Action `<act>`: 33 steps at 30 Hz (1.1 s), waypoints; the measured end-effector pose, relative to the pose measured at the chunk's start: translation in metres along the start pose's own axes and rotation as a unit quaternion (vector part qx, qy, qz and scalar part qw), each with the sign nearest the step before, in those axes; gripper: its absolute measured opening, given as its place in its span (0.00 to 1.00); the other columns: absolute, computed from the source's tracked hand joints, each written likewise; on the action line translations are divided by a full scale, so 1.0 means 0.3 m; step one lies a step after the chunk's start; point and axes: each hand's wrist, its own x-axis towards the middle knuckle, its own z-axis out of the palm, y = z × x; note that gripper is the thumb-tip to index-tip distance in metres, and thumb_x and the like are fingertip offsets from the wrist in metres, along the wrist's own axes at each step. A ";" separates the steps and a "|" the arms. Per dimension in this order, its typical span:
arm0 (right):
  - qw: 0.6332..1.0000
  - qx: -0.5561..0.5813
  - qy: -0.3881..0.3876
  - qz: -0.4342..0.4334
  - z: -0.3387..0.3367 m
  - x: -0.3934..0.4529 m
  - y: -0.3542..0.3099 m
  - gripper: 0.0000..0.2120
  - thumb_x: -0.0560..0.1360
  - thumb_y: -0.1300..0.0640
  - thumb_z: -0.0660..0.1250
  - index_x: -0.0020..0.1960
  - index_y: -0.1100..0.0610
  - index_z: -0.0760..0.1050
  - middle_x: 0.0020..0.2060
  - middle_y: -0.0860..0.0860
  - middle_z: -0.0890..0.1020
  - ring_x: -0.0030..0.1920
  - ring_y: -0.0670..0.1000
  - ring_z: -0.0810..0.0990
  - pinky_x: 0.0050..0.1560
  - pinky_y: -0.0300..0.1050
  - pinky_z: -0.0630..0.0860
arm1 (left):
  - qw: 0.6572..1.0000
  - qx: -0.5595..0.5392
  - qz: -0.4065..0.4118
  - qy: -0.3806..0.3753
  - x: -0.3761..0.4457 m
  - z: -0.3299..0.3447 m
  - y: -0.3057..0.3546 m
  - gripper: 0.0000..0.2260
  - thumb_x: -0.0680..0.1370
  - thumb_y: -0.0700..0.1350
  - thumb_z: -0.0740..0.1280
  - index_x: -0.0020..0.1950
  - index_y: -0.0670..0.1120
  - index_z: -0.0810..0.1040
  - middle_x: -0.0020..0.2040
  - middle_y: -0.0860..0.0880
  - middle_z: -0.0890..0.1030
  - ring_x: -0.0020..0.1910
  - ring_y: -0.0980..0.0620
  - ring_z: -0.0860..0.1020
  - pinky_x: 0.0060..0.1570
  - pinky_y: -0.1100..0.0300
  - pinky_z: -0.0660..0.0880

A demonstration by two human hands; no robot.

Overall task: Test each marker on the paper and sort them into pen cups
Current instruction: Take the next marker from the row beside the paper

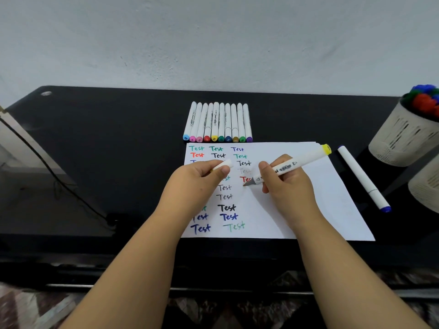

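My right hand [286, 186] grips an uncapped white marker [299, 162] with a yellow end cap, its grey tip just above the white paper [308, 210] beside a red "Test". My left hand [197, 179] pinches the marker's white cap [224, 165] over the paper's left half. The sheet carries several "Test" words in green, red, black and blue. A row of several capped white markers [218, 122] lies behind the paper. A blue-capped marker [363, 178] lies to the right of the sheet.
Two pale slotted pen cups stand at the right edge: the far cup [401, 136] holds several markers with coloured caps, the near cup [425, 186] is partly cut off. The black desk [107, 138] meets a grey wall. A black cable [59, 181] runs along the left.
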 end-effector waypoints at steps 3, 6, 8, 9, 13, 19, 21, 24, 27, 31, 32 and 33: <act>1.000 -0.007 -0.001 -0.008 0.004 0.001 0.006 0.13 0.77 0.53 0.65 0.36 0.55 0.69 0.27 0.48 0.76 0.27 0.40 0.72 0.29 0.29 0.67 | 1.000 0.002 0.005 -0.002 0.000 0.004 0.000 0.13 0.76 0.57 0.64 0.58 0.56 0.80 0.40 0.69 0.74 0.43 0.68 0.72 0.38 0.67 0.67; 1.000 -0.008 0.023 -0.010 0.000 0.006 0.014 0.13 0.78 0.54 0.64 0.35 0.56 0.68 0.27 0.49 0.74 0.27 0.41 0.71 0.29 0.32 0.66 | 1.000 -0.002 0.002 -0.001 -0.004 0.005 0.002 0.13 0.76 0.57 0.65 0.57 0.56 0.81 0.40 0.68 0.75 0.41 0.65 0.73 0.35 0.65 0.68; 0.999 -0.002 0.031 -0.008 -0.003 0.009 0.017 0.14 0.78 0.55 0.64 0.35 0.55 0.67 0.27 0.49 0.74 0.26 0.41 0.70 0.29 0.32 0.65 | 1.000 -0.002 0.000 0.001 -0.007 0.003 0.003 0.12 0.76 0.57 0.64 0.57 0.56 0.81 0.39 0.68 0.75 0.39 0.65 0.73 0.34 0.66 0.67; 1.000 0.002 0.030 -0.009 -0.003 0.009 0.017 0.14 0.78 0.55 0.64 0.35 0.55 0.67 0.27 0.49 0.74 0.26 0.40 0.70 0.29 0.32 0.65 | 1.000 -0.004 0.000 0.001 -0.007 0.002 0.003 0.12 0.76 0.57 0.64 0.57 0.57 0.81 0.37 0.69 0.74 0.39 0.66 0.73 0.34 0.67 0.67; 1.000 -0.009 0.016 -0.015 -0.001 0.009 0.020 0.14 0.77 0.55 0.64 0.34 0.56 0.67 0.25 0.46 0.74 0.27 0.41 0.71 0.29 0.32 0.66 | 1.000 -0.009 0.001 0.000 -0.004 0.002 0.004 0.13 0.76 0.57 0.65 0.57 0.57 0.81 0.36 0.69 0.73 0.42 0.69 0.71 0.36 0.69 0.66; 0.999 0.010 0.044 -0.010 -0.005 0.008 0.024 0.15 0.77 0.55 0.64 0.34 0.56 0.66 0.26 0.48 0.73 0.27 0.42 0.68 0.32 0.36 0.66 | 1.000 -0.006 -0.003 -0.003 -0.004 0.003 0.000 0.14 0.76 0.57 0.64 0.58 0.55 0.81 0.40 0.68 0.75 0.44 0.66 0.73 0.37 0.65 0.69; 0.999 -0.002 0.044 -0.014 -0.004 0.007 0.022 0.15 0.77 0.55 0.64 0.34 0.57 0.66 0.25 0.48 0.73 0.27 0.43 0.69 0.31 0.35 0.66 | 1.000 -0.009 -0.005 -0.002 -0.003 0.004 0.000 0.13 0.76 0.57 0.65 0.58 0.55 0.81 0.40 0.68 0.75 0.41 0.66 0.72 0.37 0.65 0.68; 0.999 -0.004 0.044 -0.015 -0.003 0.007 0.022 0.15 0.77 0.56 0.64 0.33 0.56 0.65 0.22 0.45 0.72 0.25 0.41 0.69 0.28 0.33 0.64 | 1.000 -0.010 -0.003 -0.002 -0.003 0.007 -0.001 0.14 0.76 0.56 0.65 0.59 0.55 0.80 0.39 0.68 0.75 0.42 0.68 0.71 0.38 0.67 0.67; 0.999 -0.008 0.051 -0.018 -0.003 0.008 0.024 0.15 0.77 0.56 0.64 0.34 0.56 0.65 0.25 0.48 0.71 0.26 0.42 0.68 0.28 0.33 0.64 | 1.000 -0.010 -0.004 -0.003 -0.001 0.008 -0.001 0.13 0.76 0.56 0.65 0.59 0.55 0.80 0.38 0.69 0.73 0.42 0.70 0.70 0.38 0.69 0.65; 0.999 -0.003 0.044 -0.010 -0.003 0.006 0.024 0.15 0.77 0.57 0.64 0.34 0.56 0.64 0.21 0.44 0.71 0.25 0.41 0.68 0.28 0.32 0.63 | 1.000 -0.006 -0.005 -0.001 -0.001 0.007 0.000 0.13 0.76 0.56 0.65 0.58 0.56 0.80 0.39 0.68 0.74 0.44 0.68 0.71 0.38 0.67 0.67; 0.999 0.001 0.050 -0.011 -0.003 0.006 0.024 0.15 0.77 0.57 0.64 0.33 0.56 0.64 0.21 0.44 0.70 0.25 0.41 0.68 0.28 0.33 0.63 | 1.000 -0.007 -0.005 -0.002 -0.001 0.007 -0.001 0.13 0.76 0.56 0.65 0.59 0.56 0.80 0.39 0.68 0.75 0.44 0.69 0.71 0.38 0.67 0.67; 0.998 0.002 0.059 -0.012 -0.003 0.005 0.023 0.16 0.77 0.57 0.64 0.33 0.56 0.63 0.22 0.45 0.68 0.25 0.41 0.67 0.28 0.33 0.63 | 1.000 -0.008 -0.005 -0.003 -0.001 0.008 -0.001 0.13 0.76 0.56 0.65 0.59 0.56 0.80 0.39 0.68 0.75 0.43 0.69 0.70 0.38 0.68 0.66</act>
